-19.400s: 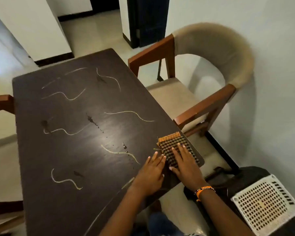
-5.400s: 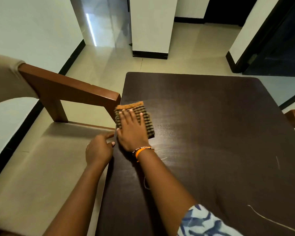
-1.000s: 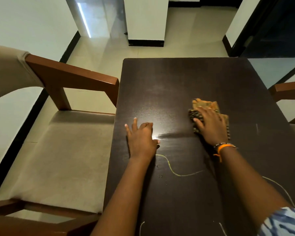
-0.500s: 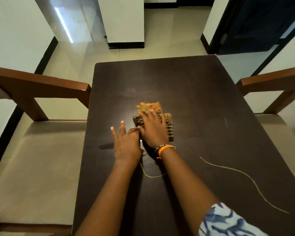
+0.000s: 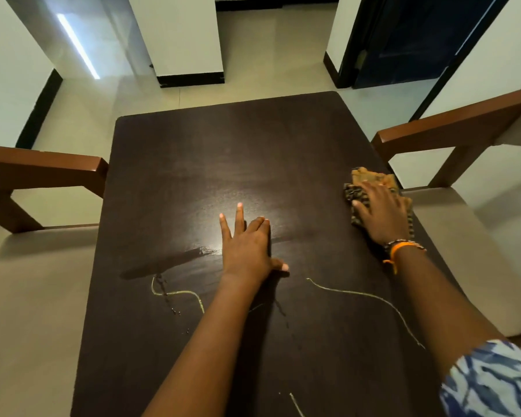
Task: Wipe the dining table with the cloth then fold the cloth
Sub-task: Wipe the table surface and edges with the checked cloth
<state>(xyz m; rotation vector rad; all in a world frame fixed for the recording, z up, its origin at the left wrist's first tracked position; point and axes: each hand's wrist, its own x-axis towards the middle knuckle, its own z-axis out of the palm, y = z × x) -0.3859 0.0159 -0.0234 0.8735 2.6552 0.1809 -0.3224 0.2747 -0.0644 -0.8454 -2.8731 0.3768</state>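
The crumpled orange-and-dark checked cloth (image 5: 370,183) lies at the right edge of the dark brown wooden dining table (image 5: 223,152), pressed flat under the right hand (image 5: 379,215), whose fingers are spread and straight over it. The left hand (image 5: 247,245) rests palm-down mid-table, fingers splayed, holding nothing. Thin pale squiggly lines (image 5: 361,296) mark the near tabletop. Wooden-armed cushioned chairs (image 5: 463,124) flank both sides.
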